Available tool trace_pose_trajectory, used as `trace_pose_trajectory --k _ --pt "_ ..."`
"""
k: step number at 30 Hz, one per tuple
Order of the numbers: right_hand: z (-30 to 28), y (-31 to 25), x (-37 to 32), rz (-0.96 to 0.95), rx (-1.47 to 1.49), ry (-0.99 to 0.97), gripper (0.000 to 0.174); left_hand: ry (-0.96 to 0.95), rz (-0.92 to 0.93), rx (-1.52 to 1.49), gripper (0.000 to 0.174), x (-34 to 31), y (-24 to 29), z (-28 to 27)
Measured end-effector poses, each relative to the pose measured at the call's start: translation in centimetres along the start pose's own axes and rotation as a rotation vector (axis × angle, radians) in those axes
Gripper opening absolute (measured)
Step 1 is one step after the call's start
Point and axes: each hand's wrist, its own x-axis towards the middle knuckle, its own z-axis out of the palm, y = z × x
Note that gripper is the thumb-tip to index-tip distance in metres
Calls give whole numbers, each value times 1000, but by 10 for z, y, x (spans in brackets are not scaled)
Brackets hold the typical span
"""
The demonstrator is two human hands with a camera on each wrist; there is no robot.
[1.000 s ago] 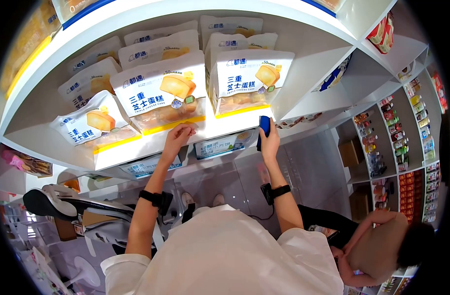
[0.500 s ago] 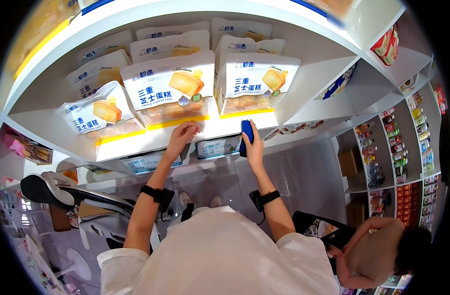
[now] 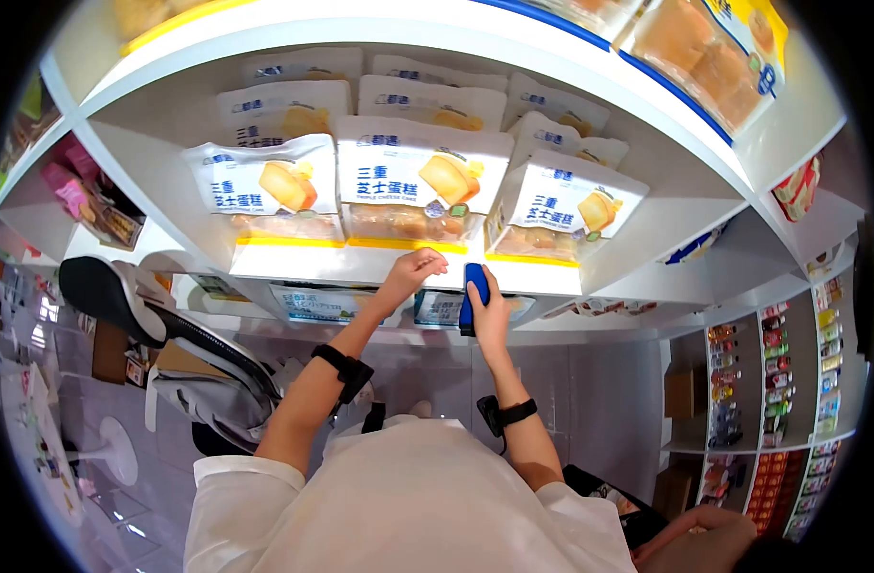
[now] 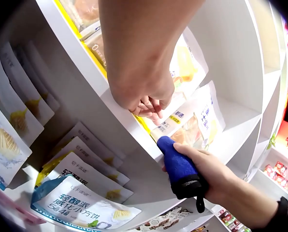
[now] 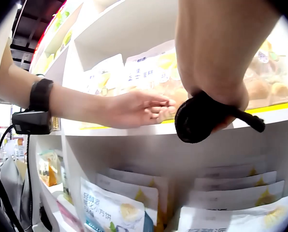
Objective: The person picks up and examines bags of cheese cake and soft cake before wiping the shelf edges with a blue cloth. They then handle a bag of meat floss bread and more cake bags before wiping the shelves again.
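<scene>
My right hand (image 3: 492, 320) grips a blue cloth-covered cylinder (image 3: 474, 294) just in front of the shelf edge. Its rounded blue end points up toward the shelf, and the left wrist view shows a black lower end (image 4: 187, 186) with a short strap. In the right wrist view that black end (image 5: 194, 121) hides most of the blue part. Beside it, my left hand (image 3: 413, 277) holds nothing, its fingers loosely curled at the shelf's front edge. Right behind both hands stand white bags of cheese cake (image 3: 422, 172), upright in rows.
A lower shelf holds white and blue biscuit bags (image 4: 81, 198). More packaged cakes (image 3: 690, 57) sit on the shelf above. At left stands a grey stroller-like thing with a black padded end (image 3: 112, 296). Another person's arm (image 3: 699, 530) shows at lower right, near bottle shelves (image 3: 776, 372).
My right hand has carried the blue cylinder leftward, closer to my left hand. The head view has turned, so the cake bags now sit farther right; the left hand keeps its loose curl.
</scene>
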Motion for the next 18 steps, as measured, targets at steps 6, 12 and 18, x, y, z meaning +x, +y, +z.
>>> trace_pose_trajectory --k 6,12,18 --pt "20 -22 -7 -47 12 -103 43 -26 -26 -81 18 -4 -8 -3" --pt "-11 -7 -2 15 292 38 44 -7 5 80 18 -34 37 -23" --pt "-24 7 -7 0 25 -74 45 -85 333 211 23 -97 197 -46"
